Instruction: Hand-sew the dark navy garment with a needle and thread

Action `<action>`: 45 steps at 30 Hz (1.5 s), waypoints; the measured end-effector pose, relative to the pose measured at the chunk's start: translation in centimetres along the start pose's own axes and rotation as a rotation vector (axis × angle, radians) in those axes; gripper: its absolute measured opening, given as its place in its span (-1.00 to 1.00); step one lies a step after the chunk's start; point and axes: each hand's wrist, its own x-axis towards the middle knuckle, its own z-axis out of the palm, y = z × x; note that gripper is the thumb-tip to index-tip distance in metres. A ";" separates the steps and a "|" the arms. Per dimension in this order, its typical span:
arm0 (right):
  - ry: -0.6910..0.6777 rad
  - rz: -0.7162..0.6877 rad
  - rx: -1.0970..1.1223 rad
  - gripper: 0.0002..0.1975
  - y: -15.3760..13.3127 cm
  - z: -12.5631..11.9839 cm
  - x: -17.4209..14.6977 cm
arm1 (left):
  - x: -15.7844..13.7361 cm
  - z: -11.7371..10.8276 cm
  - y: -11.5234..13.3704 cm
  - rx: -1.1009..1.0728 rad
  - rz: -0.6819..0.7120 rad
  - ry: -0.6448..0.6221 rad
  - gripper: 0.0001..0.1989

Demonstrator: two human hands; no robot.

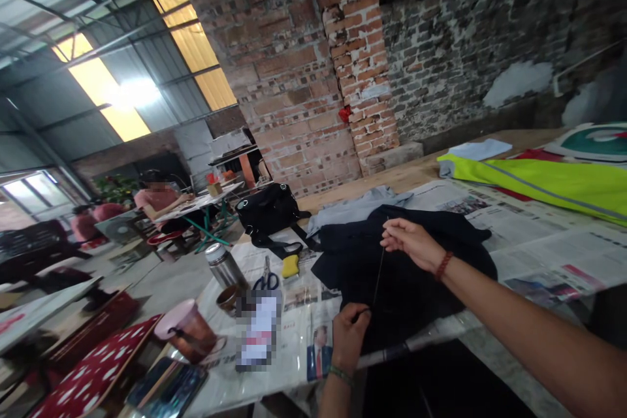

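Observation:
A dark garment [416, 268] lies bunched on the newspaper-covered table in front of me. My left hand [350, 336] is closed at its near left edge, with the fingers pinching the dark cloth. Above the garment, my right hand [410, 241] is raised with its fingertips pressed together. A thin thread [379, 274] runs taut from those fingertips down to the cloth beside my left hand. Something fine pokes up past the right fingertips; whether it is a needle I cannot tell. Behind the garment lies a light grey cloth [360, 206].
To the left are scissors [267, 277], a yellow object [290, 266], a steel flask [223, 268], a brown cup [229, 300], a pink-rimmed cup [189, 333] and phones [169, 385]. A black bag [268, 209] stands behind. A hi-vis garment [539, 186] and an iron [590, 142] lie right. People sit farther off.

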 end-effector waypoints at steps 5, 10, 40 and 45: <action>0.075 -0.100 -0.051 -0.73 -1.7 -1.3 0.9 | 0.0 0.0 0.0 -0.009 -0.001 0.004 -0.83; 0.149 -0.211 -0.162 -0.70 -1.6 -1.7 1.3 | 0.0 -0.1 0.2 -0.011 -0.005 0.012 -0.83; 0.137 -0.125 -0.678 -0.77 9.9 -3.3 -1.6 | 6.8 -11.1 -2.5 0.952 -0.256 0.176 -0.55; 0.126 -0.125 -0.694 -0.76 10.0 -3.5 -1.6 | 7.7 -11.5 -2.9 1.018 -0.298 0.136 -0.49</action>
